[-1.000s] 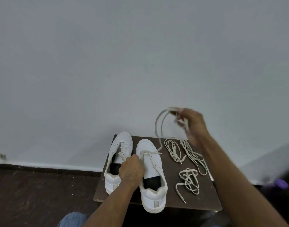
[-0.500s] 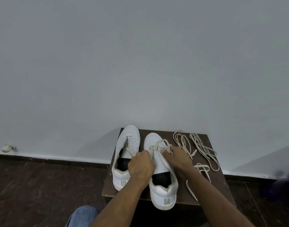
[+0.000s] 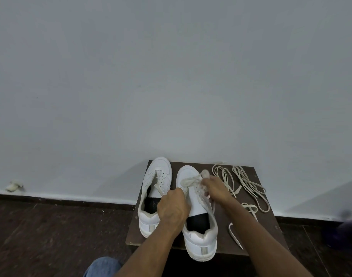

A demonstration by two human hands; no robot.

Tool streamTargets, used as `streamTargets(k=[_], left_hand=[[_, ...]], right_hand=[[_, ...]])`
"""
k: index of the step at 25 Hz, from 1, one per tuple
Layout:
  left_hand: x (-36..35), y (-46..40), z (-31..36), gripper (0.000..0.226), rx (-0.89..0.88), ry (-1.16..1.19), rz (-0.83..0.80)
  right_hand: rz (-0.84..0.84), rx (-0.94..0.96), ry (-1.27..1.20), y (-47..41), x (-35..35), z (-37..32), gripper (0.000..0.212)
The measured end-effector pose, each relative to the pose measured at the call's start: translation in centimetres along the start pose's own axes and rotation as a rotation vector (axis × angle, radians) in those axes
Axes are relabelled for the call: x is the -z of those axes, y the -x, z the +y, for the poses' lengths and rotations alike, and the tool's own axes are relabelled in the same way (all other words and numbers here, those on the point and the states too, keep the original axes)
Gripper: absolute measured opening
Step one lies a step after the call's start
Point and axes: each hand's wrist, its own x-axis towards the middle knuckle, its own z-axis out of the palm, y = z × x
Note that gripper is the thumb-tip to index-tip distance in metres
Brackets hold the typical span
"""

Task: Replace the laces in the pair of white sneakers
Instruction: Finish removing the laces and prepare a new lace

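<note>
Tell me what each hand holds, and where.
Right hand pinches the lace at the right sneaker eyelets. Left hand grips that sneaker's left side.

Two white sneakers (image 3: 157, 188) (image 3: 199, 232), three loose laces (image 3: 224, 176) (image 3: 251, 186) (image 3: 237, 232), two hands (image 3: 172, 208) (image 3: 215, 188), one stool (image 3: 271, 232).

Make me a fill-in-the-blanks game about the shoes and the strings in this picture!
1. The two white sneakers stand on a small dark ____.
2. Both hands are working on the sneaker on the ____ side.
3. The loose laces lie to the ____ of that sneaker.
4. The wall behind the table is plain ____.

Missing words: table; right; right; white
</note>
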Motion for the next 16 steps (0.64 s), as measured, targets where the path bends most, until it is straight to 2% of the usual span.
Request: streamTargets(k=[2, 8, 11, 13, 16], left_hand=[[-0.2, -0.1, -0.1, 0.022, 0.0, -0.001, 0.003], [-0.2, -0.1, -0.1, 0.023, 0.007, 0.02, 0.013], [-0.2, 0.0, 0.0, 0.022, 0.0, 0.017, 0.005], [-0.2, 0.1, 0.0, 0.022, 0.005, 0.015, 0.004], [0.0, 0.2, -0.4, 0.022, 0.015, 0.024, 0.007]], right_hand=[[0.058, 0.012, -0.281, 1.3, 2.1, -2.1, 0.022], [0.174, 0.26, -0.744, 5.8, 9.8, -9.4, 0.019], [0.13, 0.36, -0.66, 8.1, 12.7, -10.6, 0.02], [0.117, 0.356, -0.538, 9.0, 13.6, -9.8, 0.012], [0.138, 0.303, -0.395, 9.4, 14.4, -7.1, 0.016]])
